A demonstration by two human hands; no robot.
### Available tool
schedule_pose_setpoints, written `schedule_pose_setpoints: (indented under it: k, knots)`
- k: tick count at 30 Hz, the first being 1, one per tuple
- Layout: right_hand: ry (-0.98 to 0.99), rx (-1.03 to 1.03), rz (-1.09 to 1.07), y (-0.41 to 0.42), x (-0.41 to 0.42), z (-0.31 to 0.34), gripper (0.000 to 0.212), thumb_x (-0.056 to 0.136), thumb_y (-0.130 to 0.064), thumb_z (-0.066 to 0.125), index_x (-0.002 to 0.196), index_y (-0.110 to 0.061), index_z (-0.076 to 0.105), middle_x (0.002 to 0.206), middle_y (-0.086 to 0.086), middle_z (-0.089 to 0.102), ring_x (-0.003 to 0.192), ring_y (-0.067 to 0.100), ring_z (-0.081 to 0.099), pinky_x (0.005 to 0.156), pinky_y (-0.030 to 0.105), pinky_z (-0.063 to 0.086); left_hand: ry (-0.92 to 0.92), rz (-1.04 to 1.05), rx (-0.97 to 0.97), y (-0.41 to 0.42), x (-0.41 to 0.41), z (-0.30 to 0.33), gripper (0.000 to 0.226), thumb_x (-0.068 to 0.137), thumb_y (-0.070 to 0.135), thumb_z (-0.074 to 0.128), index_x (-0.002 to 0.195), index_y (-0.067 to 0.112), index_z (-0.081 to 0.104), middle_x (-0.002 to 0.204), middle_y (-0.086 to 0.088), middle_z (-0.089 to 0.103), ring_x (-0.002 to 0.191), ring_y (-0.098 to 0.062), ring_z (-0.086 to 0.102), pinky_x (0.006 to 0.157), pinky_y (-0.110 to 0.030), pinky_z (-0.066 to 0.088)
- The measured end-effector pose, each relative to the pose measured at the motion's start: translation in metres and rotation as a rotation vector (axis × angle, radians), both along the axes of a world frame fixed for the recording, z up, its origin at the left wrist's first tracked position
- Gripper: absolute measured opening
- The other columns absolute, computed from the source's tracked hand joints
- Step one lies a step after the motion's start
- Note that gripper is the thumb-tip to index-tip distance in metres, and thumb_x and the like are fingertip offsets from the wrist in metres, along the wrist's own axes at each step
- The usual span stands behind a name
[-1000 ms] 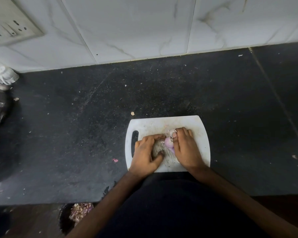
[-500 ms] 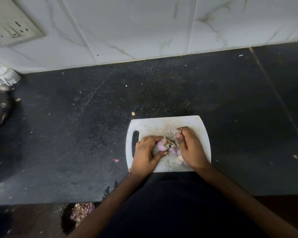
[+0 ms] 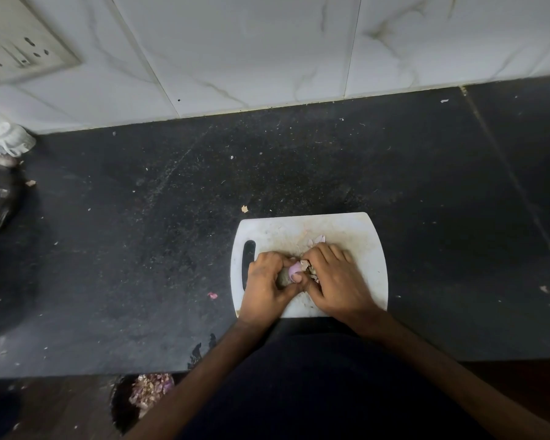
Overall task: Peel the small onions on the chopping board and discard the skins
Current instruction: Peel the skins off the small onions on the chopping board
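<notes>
Left hand [image 3: 264, 282]: fingers and thumb curled round one small onion [image 3: 294, 268], holding it just above the chopping board [image 3: 370, 249], thumb tip pressed on its near side. Right hand [image 3: 334, 277]: fingers bent, tips pinching at dry skin [image 3: 305, 264] where it meets the onion's right end. Key relation: the onion sits between the two hands, touching both, and the skin lifts off toward the right hand; the pull, as judged, runs rightward and away from the left-hand grip. Long axis of the onion: cannot tell, mostly hidden by fingers.

Onion: pale pink-purple, smooth, glossy where bared. Skin: papery, tan-brown, flaky, in ragged pieces. More loose skins [image 3: 318, 239] lie on the board just beyond the right-hand knuckles.

Board: white plastic, rounded corners, slot handle at left, surface scuffed and stained. Counter [image 3: 140, 249]: dark speckled stone, scattered with crumbs and one pink scrap [image 3: 212, 295]. Bin with skins [image 3: 151, 387]: below the counter edge, left of the person, nearer the left hand.
</notes>
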State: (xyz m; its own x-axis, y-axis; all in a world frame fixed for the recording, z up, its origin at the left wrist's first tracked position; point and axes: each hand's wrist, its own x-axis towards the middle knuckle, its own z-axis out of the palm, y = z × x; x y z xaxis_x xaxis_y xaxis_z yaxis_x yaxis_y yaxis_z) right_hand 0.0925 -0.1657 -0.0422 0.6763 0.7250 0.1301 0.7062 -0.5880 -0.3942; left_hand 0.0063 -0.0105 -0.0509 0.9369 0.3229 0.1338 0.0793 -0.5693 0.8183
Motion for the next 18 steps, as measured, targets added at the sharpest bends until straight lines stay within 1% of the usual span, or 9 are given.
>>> schedule_pose_setpoints:
  k: [3, 5, 7, 10, 13, 15, 16, 18]
  knots:
    - [-0.038, 0.004, 0.007, 0.000, -0.001, 0.002, 0.019, 0.101, -0.039, 0.043, 0.099, -0.022, 0.051, 0.101, -0.003, 0.058, 0.095, 0.020, 0.051, 0.081, 0.040, 0.043, -0.005, -0.017, 0.009, 0.001, 0.000, 0.001, 0.023, 0.084, 0.045, 0.077, 0.096, 0.033, 0.062, 0.098, 0.013, 0.064, 0.098, -0.002, 0.056, 0.088, -0.039, 0.048]
    - [-0.040, 0.012, 0.004, 0.001, -0.003, 0.002, 0.016, 0.100, -0.033, 0.040, 0.098, -0.022, 0.051, 0.099, -0.004, 0.060, 0.094, 0.021, 0.052, 0.080, 0.040, 0.044, -0.009, -0.030, 0.017, 0.001, 0.000, 0.000, 0.027, 0.083, 0.037, 0.083, 0.096, 0.034, 0.060, 0.099, 0.009, 0.066, 0.097, -0.009, 0.057, 0.088, -0.040, 0.047]
    - [-0.003, -0.010, 0.013, 0.003, -0.001, 0.002, 0.015, 0.095, -0.028, 0.038, 0.099, -0.022, 0.051, 0.098, -0.003, 0.062, 0.095, 0.022, 0.054, 0.081, 0.041, 0.045, -0.005, -0.030, 0.008, 0.002, 0.000, 0.000, 0.030, 0.081, 0.032, 0.086, 0.096, 0.033, 0.059, 0.101, 0.008, 0.067, 0.098, -0.011, 0.058, 0.088, -0.040, 0.047]
    - [0.035, -0.047, -0.011, 0.006, 0.001, 0.000, 0.014, 0.092, -0.025, 0.040, 0.100, -0.022, 0.051, 0.098, -0.003, 0.064, 0.095, 0.022, 0.056, 0.082, 0.039, 0.045, -0.008, -0.038, 0.004, 0.002, 0.000, 0.000, 0.031, 0.081, 0.030, 0.087, 0.095, 0.033, 0.060, 0.102, 0.010, 0.067, 0.099, -0.010, 0.060, 0.090, -0.038, 0.045]
    - [0.071, -0.057, -0.054, 0.008, 0.002, -0.002, 0.008, 0.097, -0.023, 0.043, 0.100, -0.022, 0.051, 0.097, -0.002, 0.065, 0.094, 0.022, 0.058, 0.083, 0.039, 0.044, -0.005, -0.052, 0.009, 0.001, 0.001, 0.003, 0.032, 0.080, 0.035, 0.086, 0.097, 0.034, 0.058, 0.106, 0.017, 0.066, 0.104, -0.008, 0.062, 0.092, -0.035, 0.042]
    - [0.141, -0.023, -0.078, 0.012, 0.004, -0.001, 0.007, 0.099, -0.020, 0.045, 0.098, -0.020, 0.052, 0.094, -0.001, 0.066, 0.092, 0.022, 0.059, 0.083, 0.038, 0.044, 0.009, -0.057, 0.003, 0.001, 0.001, 0.005, 0.033, 0.079, 0.040, 0.085, 0.098, 0.036, 0.058, 0.109, 0.025, 0.063, 0.107, -0.005, 0.061, 0.096, -0.032, 0.040]
    - [0.176, -0.005, -0.089, 0.014, 0.007, 0.000, 0.007, 0.099, -0.018, 0.045, 0.098, -0.019, 0.052, 0.092, 0.000, 0.067, 0.090, 0.023, 0.060, 0.082, 0.039, 0.046, 0.017, -0.060, 0.000, 0.001, 0.001, 0.004, 0.035, 0.079, 0.039, 0.087, 0.098, 0.037, 0.058, 0.111, 0.025, 0.063, 0.109, -0.003, 0.060, 0.097, -0.031, 0.039]
    - [0.270, 0.082, -0.136, 0.016, 0.013, -0.001, 0.009, 0.097, -0.010, 0.047, 0.096, -0.015, 0.054, 0.088, 0.003, 0.067, 0.083, 0.024, 0.061, 0.076, 0.042, 0.051, 0.035, -0.055, -0.008, 0.002, 0.000, 0.002, 0.034, 0.078, 0.038, 0.089, 0.097, 0.034, 0.061, 0.113, 0.020, 0.067, 0.111, -0.004, 0.060, 0.099, -0.033, 0.039]
